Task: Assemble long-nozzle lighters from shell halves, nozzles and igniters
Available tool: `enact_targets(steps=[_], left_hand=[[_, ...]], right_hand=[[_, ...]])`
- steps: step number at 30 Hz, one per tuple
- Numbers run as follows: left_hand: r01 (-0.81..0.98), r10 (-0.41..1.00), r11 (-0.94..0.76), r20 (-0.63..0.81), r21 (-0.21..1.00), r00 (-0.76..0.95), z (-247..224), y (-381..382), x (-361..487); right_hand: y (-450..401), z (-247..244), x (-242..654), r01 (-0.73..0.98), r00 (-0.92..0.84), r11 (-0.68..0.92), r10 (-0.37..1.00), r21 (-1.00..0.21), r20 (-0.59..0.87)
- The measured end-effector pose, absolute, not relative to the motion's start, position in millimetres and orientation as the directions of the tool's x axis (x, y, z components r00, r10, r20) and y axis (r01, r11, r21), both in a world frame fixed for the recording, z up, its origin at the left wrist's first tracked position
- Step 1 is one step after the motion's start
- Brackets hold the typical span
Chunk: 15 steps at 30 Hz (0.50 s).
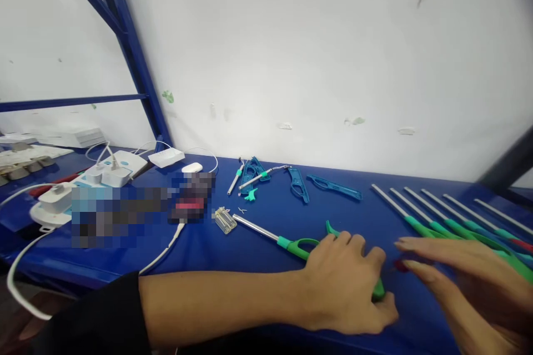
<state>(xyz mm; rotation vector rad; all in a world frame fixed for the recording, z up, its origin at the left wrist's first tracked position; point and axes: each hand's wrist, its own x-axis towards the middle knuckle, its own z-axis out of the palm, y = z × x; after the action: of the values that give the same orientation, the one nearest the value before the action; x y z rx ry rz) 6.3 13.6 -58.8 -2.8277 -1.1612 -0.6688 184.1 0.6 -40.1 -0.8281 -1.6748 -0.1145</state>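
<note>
My left hand (347, 283) lies across the front of the blue table, its fingers wrapped over the handle of a green tool (293, 247) with a silver rod pointing left. A green end of the handle shows by the thumb. To the right, my right hand (470, 283) is pinched, with a small dark red piece (400, 265) between thumb and forefinger; its shape is blurred. Beyond my right hand, several similar rods with green handles (422, 227) lie side by side.
Blue plastic shells (298, 184) and short rods (236, 178) lie near the wall. Small metal parts (225, 221) sit left of the tool. A power strip (125, 163), white cables and a blurred-out device (191, 199) occupy the left side. A blue frame post (133, 50) rises behind.
</note>
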Motion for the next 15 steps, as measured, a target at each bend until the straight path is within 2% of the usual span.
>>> enact_targets(steps=[2, 4, 7, 11, 15], left_hand=[[0.681, 0.677, -0.717, 0.377, 0.146, 0.632, -57, 13, 6], [0.685, 0.683, -0.713, 0.364, 0.15, 0.633, -56, 13, 6], [0.675, 0.683, -0.718, 0.363, 0.172, 0.634, -56, 14, 6], [0.674, 0.686, -0.717, 0.356, 0.178, 0.635, -56, 13, 7], [0.681, 0.69, -0.712, 0.348, 0.169, 0.635, -52, 11, 6]], right_hand=[[-14, -34, 170, 0.556, -0.037, 0.742, 0.472, -0.374, 0.881], [-26, -28, 160, 0.548, 0.027, 0.669, 0.586, -0.503, 0.81], [-35, -21, 156, 0.54, 0.029, 0.632, 0.647, -0.557, 0.762], [-35, -18, 156, 0.576, 0.098, 0.599, 0.625, -0.556, 0.775], [-35, -16, 151, 0.51, 0.149, 0.597, 0.648, -0.619, 0.747]])
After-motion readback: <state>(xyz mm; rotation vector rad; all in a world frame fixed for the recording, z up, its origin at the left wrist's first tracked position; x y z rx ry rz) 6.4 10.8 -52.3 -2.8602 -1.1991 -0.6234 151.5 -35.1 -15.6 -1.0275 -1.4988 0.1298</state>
